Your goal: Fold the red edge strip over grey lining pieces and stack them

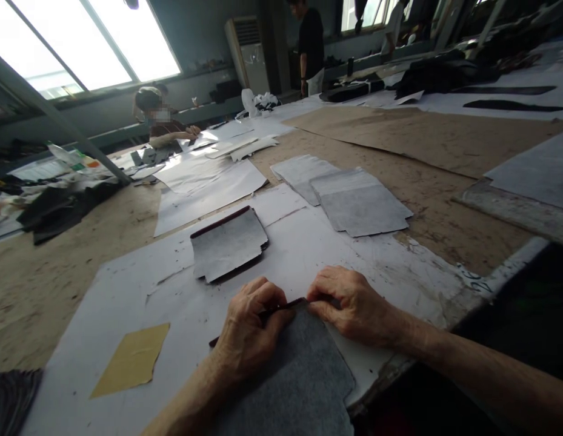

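Observation:
A grey fabric piece [299, 369] with a dark edge strip lies at the near edge of the white sheet [190, 339]. My left hand [256, 318] pinches its top edge, thumb and fingers pressed together on the dark strip. Close beside it, my right hand [347, 303] pinches the same edge near its right end. Beyond my hands rests a small stack of grey pieces [229, 242] with a dark red strip along its top. Two further piles of grey pieces, one at the back [303, 172] and one in front [360, 203], overlap farther off.
A yellow paper piece [133, 360] lies at the left. White sheets [213, 188] and brown paper [399, 133] cover the table farther away. Dark cloth [67, 206] is at the far left. One person [160, 118] sits across the table; another [311, 45] stands behind.

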### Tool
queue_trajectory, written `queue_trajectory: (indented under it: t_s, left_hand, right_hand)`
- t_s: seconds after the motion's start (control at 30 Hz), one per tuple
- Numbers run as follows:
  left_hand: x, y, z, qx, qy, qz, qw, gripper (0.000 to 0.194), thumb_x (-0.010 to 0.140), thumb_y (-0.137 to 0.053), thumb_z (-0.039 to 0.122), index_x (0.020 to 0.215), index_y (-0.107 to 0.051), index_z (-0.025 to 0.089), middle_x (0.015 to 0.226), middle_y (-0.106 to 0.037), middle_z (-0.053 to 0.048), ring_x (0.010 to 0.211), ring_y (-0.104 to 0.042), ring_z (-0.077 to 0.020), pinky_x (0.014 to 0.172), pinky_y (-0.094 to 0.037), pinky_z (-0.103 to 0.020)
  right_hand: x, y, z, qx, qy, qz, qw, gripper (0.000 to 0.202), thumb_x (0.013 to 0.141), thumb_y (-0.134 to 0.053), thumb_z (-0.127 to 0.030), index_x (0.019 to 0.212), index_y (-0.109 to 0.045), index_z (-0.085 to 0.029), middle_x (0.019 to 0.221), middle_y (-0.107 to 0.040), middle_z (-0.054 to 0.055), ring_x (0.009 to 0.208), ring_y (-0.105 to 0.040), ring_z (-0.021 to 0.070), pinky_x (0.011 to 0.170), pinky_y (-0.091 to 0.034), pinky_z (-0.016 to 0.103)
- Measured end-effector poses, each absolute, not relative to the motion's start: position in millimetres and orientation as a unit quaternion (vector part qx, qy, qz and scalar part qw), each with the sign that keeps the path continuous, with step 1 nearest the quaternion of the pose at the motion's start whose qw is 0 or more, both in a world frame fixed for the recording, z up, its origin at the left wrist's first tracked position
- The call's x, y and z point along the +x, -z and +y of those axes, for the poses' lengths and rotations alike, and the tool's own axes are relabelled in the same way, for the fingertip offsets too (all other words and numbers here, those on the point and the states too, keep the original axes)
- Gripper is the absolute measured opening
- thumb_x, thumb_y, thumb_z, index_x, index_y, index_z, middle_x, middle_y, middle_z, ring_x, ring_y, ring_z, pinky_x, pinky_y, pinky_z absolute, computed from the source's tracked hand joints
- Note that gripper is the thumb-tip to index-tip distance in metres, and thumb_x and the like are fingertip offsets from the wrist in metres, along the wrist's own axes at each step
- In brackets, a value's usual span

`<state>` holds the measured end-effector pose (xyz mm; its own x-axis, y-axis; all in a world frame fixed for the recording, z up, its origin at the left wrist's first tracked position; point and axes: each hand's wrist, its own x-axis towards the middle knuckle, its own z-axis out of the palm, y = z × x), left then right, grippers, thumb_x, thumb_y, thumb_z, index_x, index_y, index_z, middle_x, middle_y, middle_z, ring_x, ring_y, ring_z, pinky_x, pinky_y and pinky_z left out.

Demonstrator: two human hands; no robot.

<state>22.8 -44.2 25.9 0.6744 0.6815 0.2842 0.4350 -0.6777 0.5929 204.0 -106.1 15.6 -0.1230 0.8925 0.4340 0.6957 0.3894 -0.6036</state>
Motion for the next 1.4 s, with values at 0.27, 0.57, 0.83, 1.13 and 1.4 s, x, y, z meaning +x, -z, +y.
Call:
queue_trajectory:
  t_s: [0.27, 0.57, 0.83, 1.13, 1.4]
  left_hand:
    - [31, -32, -40, 0.817, -0.273, 0.284, 0.422, 0.019, 0.083, -0.052, 0.025, 0.081, -0.069, 0.016, 0.072, -0.062, -0.002, 0.064, -0.056, -0.0114, 0.059, -0.044, -0.022]
    - [37, -28, -42, 0.847, -0.289, 0.255, 0.366, 0.014, 0.082, -0.054, 0.020, 0.078, -0.068, 0.018, 0.073, -0.063, -0.001, 0.065, -0.058, -0.0105, 0.062, -0.045, -0.021]
    - [41, -24, -45, 0.879, -0.290, 0.243, 0.290, 0.016, 0.086, -0.044, 0.017, 0.074, -0.055, 0.015, 0.069, -0.056, -0.002, 0.066, -0.053, -0.0122, 0.063, -0.042, -0.024]
    - [35, -27, -32, 0.883, -0.224, 0.273, 0.310, 0.022, 0.090, -0.041, 0.023, 0.082, -0.060, 0.017, 0.073, -0.058, 0.000, 0.067, -0.054, -0.0105, 0.063, -0.041, -0.022]
    - [29, -29, -35, 0.883, -0.223, 0.291, 0.294, 0.016, 0.083, -0.048, 0.018, 0.070, -0.058, 0.016, 0.064, -0.055, 0.002, 0.058, -0.050, -0.0093, 0.057, -0.037, -0.020]
  right_hand:
    - [203, -9, -107, -0.495, -0.043, -0.765, 0.410, 0.013, 0.078, -0.049, -0.010, 0.068, -0.056, -0.015, 0.064, -0.057, 0.003, 0.064, -0.050, 0.0136, 0.060, -0.040, 0.025]
    - [201, -7, -107, -0.492, -0.012, -0.775, 0.396, 0.017, 0.079, -0.045, -0.010, 0.066, -0.055, -0.013, 0.064, -0.055, 0.005, 0.065, -0.047, 0.0153, 0.060, -0.038, 0.028]
    - [201, -6, -108, -0.505, -0.026, -0.769, 0.392, 0.018, 0.080, -0.043, -0.011, 0.064, -0.052, -0.015, 0.063, -0.053, 0.004, 0.064, -0.047, 0.0148, 0.061, -0.037, 0.028]
    - [203, -12, -107, -0.577, -0.143, -0.710, 0.378, 0.011, 0.072, -0.053, -0.006, 0.066, -0.052, -0.016, 0.065, -0.053, 0.000, 0.061, -0.048, 0.0110, 0.057, -0.037, 0.022]
    - [207, -19, -106, -0.580, -0.224, -0.686, 0.378, 0.018, 0.084, -0.045, -0.016, 0.077, -0.061, -0.018, 0.074, -0.060, 0.001, 0.072, -0.055, 0.0132, 0.065, -0.041, 0.024]
